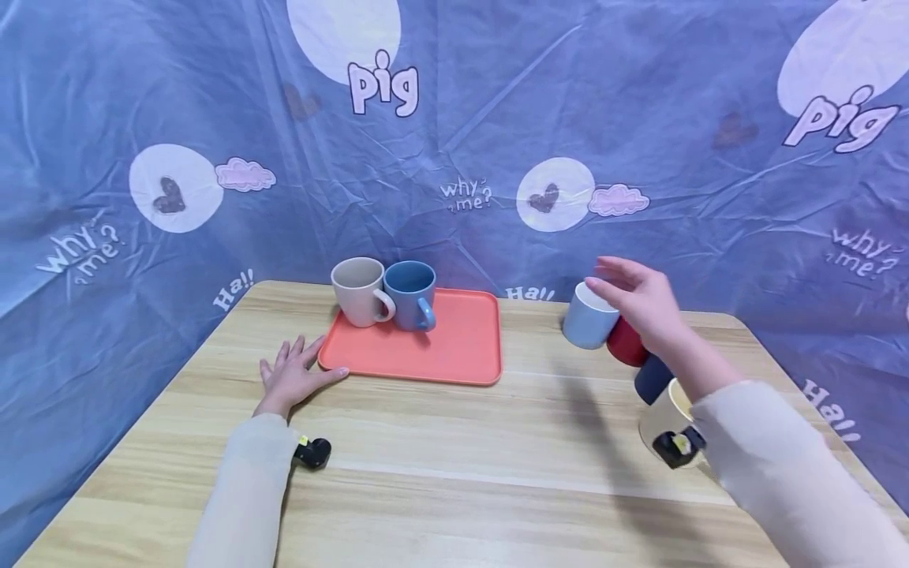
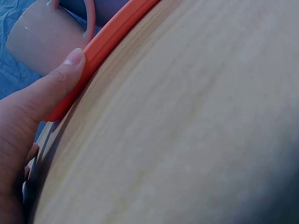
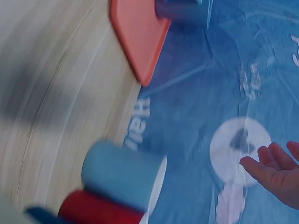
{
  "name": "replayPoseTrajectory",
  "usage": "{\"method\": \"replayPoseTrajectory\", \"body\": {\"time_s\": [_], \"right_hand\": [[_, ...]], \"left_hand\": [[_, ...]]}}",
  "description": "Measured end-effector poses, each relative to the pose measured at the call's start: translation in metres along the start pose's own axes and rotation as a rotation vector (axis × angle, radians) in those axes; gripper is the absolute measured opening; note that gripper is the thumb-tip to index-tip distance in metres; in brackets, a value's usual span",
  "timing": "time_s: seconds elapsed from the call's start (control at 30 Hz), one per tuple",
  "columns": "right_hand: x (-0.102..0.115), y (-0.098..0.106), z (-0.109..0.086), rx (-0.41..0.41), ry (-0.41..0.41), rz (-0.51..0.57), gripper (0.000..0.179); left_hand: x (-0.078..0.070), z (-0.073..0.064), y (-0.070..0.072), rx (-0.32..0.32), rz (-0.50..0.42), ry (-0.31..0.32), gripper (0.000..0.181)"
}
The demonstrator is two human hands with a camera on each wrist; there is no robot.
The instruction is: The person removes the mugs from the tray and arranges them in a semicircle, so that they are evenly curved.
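My left hand (image 1: 293, 379) rests at the front left corner of a coral-red tray (image 1: 461, 347), fingers spread on the table. Its thumb (image 2: 70, 70) lies against the tray's rim. Two mugs stand upright side by side on the tray's back left part: a beige mug (image 1: 355, 288) and a blue mug (image 1: 408, 292). My right hand (image 1: 639, 300) is raised in the air, fingers loosely bent and holding nothing. In the head view it overlaps a light blue mug (image 1: 588, 322) and a red mug (image 1: 625, 344); the right wrist view shows it apart from both.
Nearer than the red mug stand a navy mug (image 1: 652, 380) and a cream mug (image 1: 656, 422), partly hidden by my right arm. These four form a row along the right of the wooden table (image 1: 454, 473). A blue printed cloth (image 1: 454, 134) hangs behind.
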State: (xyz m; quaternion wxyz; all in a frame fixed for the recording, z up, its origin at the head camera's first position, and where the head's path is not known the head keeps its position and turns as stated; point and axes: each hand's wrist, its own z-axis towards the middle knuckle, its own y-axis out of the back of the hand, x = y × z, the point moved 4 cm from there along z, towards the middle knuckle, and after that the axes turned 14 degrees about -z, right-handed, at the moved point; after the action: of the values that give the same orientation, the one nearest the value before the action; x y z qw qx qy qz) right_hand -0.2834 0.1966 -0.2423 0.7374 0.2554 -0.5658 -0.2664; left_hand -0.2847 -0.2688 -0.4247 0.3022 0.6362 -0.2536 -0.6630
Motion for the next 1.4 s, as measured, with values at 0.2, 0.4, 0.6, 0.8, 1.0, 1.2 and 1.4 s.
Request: {"method": "replayPoseTrajectory", "body": {"time_s": [0.2, 0.4, 0.6, 0.8, 1.0, 1.2, 1.4], "right_hand": [[0.023, -0.041, 0.016, 0.043, 0.049, 0.017, 0.054], [0.035, -0.087, 0.029, 0.076, 0.061, 0.114, 0.046], [0.035, -0.136, 0.036, 0.098, 0.016, 0.147, 0.043], [0.035, -0.182, 0.040, 0.125, -0.045, 0.113, 0.039], [0.051, -0.214, 0.043, 0.150, -0.082, 0.157, 0.038], [0.061, -0.230, 0.045, 0.085, -0.119, 0.202, 0.037], [0.054, -0.241, 0.047, 0.018, -0.194, 0.194, 0.031]], "left_hand": [[0.000, 0.000, -0.001, -0.001, 0.003, 0.000, 0.095], [0.001, 0.001, -0.001, -0.010, 0.000, -0.002, 0.095], [0.001, 0.003, -0.004, 0.001, -0.004, 0.002, 0.096], [0.000, 0.003, -0.003, 0.009, -0.014, 0.003, 0.094], [0.002, 0.003, 0.000, 0.002, -0.004, 0.010, 0.095], [0.002, 0.003, 0.001, -0.006, -0.002, 0.008, 0.096], [0.002, 0.002, 0.001, -0.005, -0.012, 0.009, 0.095]]}}
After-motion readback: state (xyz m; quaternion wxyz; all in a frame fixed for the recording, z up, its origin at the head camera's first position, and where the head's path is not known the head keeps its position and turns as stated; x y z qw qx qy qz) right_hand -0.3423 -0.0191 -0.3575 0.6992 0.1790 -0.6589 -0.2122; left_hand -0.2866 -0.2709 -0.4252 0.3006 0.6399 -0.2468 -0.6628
